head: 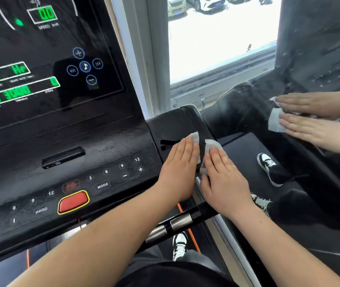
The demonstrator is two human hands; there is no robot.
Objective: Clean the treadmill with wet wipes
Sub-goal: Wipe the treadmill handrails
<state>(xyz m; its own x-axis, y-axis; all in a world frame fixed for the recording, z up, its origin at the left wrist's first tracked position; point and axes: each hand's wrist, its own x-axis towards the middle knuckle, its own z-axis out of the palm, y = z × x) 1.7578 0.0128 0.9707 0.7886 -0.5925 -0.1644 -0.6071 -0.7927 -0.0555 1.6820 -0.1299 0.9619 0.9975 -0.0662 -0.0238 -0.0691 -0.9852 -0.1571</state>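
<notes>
White wipes (194, 138) under flat, straight-fingered left hand (178, 170) and right hand (225, 179) — on treadmill console (107, 141)

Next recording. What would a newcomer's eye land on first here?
Two bare hands, left hand and right hand, lie flat on white wet wipes at the right edge of the treadmill console. Left of them glow green readouts and a red button. A mirrored surface on the right repeats the hands.

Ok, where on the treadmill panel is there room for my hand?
The bare black strip between the slot and the green readouts is free. Crowded: the button rows around the red button, and the right edge, where the left hand and right hand press wet wipes.
</notes>
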